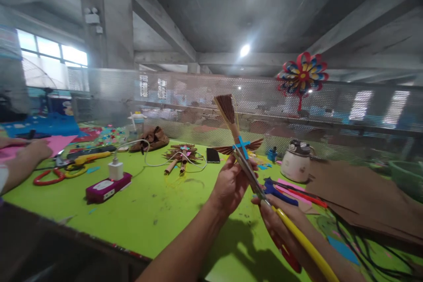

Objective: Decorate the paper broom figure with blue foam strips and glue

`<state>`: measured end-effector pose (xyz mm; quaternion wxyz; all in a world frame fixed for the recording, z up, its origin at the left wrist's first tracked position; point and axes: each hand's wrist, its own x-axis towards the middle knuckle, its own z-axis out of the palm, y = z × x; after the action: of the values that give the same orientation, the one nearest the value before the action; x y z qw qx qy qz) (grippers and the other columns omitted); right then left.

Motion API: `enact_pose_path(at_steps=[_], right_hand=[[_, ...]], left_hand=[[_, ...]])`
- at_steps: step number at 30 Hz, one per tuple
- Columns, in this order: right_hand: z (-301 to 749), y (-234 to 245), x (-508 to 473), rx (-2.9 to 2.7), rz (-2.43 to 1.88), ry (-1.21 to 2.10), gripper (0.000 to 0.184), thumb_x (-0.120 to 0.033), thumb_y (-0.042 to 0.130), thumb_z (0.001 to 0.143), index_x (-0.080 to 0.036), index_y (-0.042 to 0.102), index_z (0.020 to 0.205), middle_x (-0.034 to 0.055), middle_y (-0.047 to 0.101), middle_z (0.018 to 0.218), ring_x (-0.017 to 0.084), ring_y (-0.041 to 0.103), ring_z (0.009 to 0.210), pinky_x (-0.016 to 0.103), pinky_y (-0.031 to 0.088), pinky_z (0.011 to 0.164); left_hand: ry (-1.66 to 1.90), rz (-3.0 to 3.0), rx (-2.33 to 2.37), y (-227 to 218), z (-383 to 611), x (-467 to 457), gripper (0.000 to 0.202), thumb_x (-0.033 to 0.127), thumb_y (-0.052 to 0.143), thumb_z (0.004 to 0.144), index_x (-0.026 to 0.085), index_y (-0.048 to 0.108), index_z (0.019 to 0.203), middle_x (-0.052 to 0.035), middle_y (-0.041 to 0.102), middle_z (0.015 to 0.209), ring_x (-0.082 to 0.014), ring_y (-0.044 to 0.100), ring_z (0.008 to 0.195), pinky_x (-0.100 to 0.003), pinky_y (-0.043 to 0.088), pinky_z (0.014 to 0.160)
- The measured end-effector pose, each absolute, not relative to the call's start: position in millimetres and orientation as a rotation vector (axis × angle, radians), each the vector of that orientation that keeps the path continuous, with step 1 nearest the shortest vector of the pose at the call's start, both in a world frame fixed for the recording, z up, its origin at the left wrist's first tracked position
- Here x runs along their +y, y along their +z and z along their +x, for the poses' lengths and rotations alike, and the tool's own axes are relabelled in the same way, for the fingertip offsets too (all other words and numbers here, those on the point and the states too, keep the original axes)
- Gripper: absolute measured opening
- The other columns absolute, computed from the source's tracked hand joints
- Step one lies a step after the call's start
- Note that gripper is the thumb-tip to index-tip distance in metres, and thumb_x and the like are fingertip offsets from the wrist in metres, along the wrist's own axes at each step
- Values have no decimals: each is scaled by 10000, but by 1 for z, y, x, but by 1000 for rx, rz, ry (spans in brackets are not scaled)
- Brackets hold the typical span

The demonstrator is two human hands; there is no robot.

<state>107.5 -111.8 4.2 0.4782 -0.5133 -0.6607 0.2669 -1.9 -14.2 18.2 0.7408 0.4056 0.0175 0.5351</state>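
My left hand [228,187] grips a brown folded-paper figure [235,129] and holds it upright above the green table. The figure has a pleated fan on top, pleated wings on both sides, and crossed blue paper strips [242,145] at its middle. In my right hand [272,218] is a pair of scissors [284,216] with one yellow and one red handle. Their blades slant up across the front of the figure, close to the blue strips. I cannot tell whether the blades touch the paper. Fingers of both hands partly hide the figure's lower end.
Behind my hands lie more brown paper figures [180,154] and a phone [213,155]. A purple power strip [109,187] with a white charger stands left. Blue-handled pliers [280,194], brown paper sheets [363,189] and a kettle [295,161] are right. Another person's arm [26,161] rests far left.
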Motion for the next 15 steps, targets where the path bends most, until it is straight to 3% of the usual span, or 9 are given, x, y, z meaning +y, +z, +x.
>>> enact_pose_path(at_steps=[5,10,15], right_hand=[[112,0,-111,-1589,-1341,665,469,-577,413,813,-159,594,921,-24,445,575,110,414,482,213,341,412],[114,1,-112,-1635,-1405,612,477,-578,388,827,-169,576,987,-33,451,543,122,437,471,233,354,450],[113,-1,-112,-1623,-1420,598,456,-590,387,818,-195,584,934,-35,456,526,121,433,455,232,344,440]], left_hand=[[1185,890,-9,16,0,-14,162,214,534,818,174,504,972,-67,628,845,-166,609,792,-314,482,713],[1173,888,-42,13,2,-12,197,216,524,830,165,489,1017,-77,628,854,-152,602,716,-324,479,697],[1145,863,-38,12,3,-11,202,195,526,824,171,483,1020,-81,628,870,-148,601,682,-317,479,668]])
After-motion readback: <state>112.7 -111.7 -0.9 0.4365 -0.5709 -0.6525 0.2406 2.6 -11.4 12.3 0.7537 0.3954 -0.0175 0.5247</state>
